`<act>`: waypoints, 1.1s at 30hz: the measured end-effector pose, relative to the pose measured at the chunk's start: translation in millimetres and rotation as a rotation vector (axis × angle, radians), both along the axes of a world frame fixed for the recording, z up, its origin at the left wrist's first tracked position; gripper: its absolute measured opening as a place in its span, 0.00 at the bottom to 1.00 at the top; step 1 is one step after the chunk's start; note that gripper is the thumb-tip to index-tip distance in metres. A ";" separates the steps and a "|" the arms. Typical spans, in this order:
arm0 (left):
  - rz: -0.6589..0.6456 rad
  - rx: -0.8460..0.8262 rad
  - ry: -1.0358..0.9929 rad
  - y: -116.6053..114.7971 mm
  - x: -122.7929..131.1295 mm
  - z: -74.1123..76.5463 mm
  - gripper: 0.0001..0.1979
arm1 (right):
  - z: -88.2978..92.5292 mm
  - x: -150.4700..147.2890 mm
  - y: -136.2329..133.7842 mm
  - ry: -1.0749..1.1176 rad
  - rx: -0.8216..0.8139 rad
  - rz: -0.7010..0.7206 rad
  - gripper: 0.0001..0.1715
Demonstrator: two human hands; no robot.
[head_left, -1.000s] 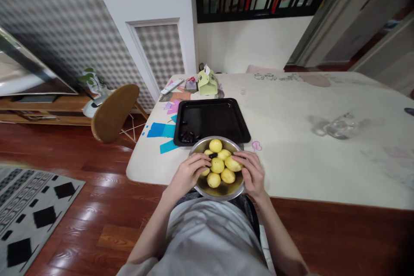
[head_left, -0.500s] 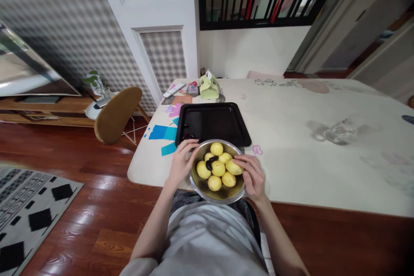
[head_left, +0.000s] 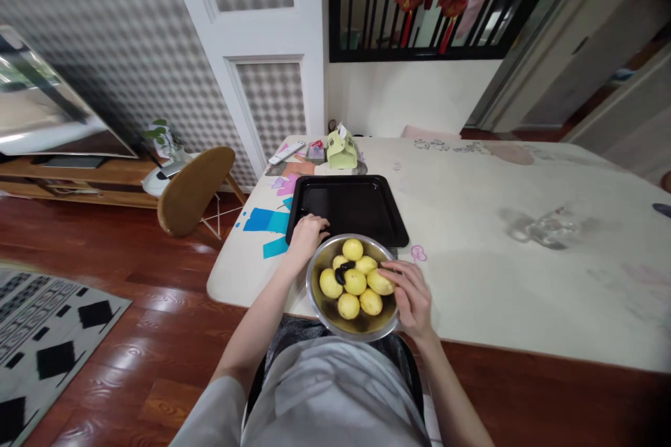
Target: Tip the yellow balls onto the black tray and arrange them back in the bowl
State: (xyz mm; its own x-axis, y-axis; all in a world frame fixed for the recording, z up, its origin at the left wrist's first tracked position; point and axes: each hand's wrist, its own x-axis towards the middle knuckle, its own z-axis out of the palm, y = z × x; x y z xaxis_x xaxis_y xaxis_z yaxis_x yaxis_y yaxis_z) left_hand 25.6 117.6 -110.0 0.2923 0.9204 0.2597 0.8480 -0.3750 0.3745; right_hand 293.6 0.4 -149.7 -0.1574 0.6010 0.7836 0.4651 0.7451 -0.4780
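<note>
A person's left hand [head_left: 307, 237] has just left the left rim of a steel bowl [head_left: 330, 311] and is now over the near left part of a black tray [head_left: 351, 202]. Two dark oblong pieces, probably long grapes, lie on the lemons [head_left: 355, 282] in the bowl; the nearer dark piece [head_left: 340, 276] is curved. The shift suggests the left hand is busy at the tray while the right steadies the bowl.

The left fingers are curled; whether they pinch anything cannot be told. The right hand [head_left: 414, 293] hooks its fingers over the bowl's right rim, touching a lemon.

The bowl is round and shiny, at the table's near edge, just beside the tray. The lemons are oval and bright yellow, the dark pieces glossy. The tray is a smooth, dark rectangle with rounded corners and a raised rim. The pale table [head_left: 498, 279] carries colourful drawings; a clear glass vessel [head_left: 553, 227] stands well apart, to the right.
</note>
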 end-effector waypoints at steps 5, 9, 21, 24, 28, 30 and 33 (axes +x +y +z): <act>0.025 0.045 -0.155 -6.0 -2.6 1.0 0.09 | 0.2 -0.5 0.0 -0.004 0.006 -0.001 0.22; 0.002 0.149 -0.412 -18.2 -3.4 6.9 0.08 | 1.0 -0.9 -0.7 -0.009 0.007 -0.006 0.22; -0.225 0.180 -0.416 -78.8 24.8 14.1 0.11 | -2.6 0.4 0.2 -0.009 -0.006 -0.013 0.21; -0.258 0.214 -0.378 -80.5 26.6 11.0 0.11 | -2.1 0.4 0.3 -0.012 -0.007 -0.021 0.20; -0.304 0.260 -0.373 -81.7 26.9 9.2 0.10 | -0.8 -0.4 0.2 -0.007 -0.003 -0.022 0.20; -0.314 0.276 -0.374 -82.4 26.9 9.0 0.09 | 0.0 -0.8 0.1 -0.007 0.000 -0.020 0.20; -0.315 0.280 -0.369 -82.9 26.8 8.4 0.09 | 0.8 -1.2 0.1 -0.009 0.011 -0.018 0.20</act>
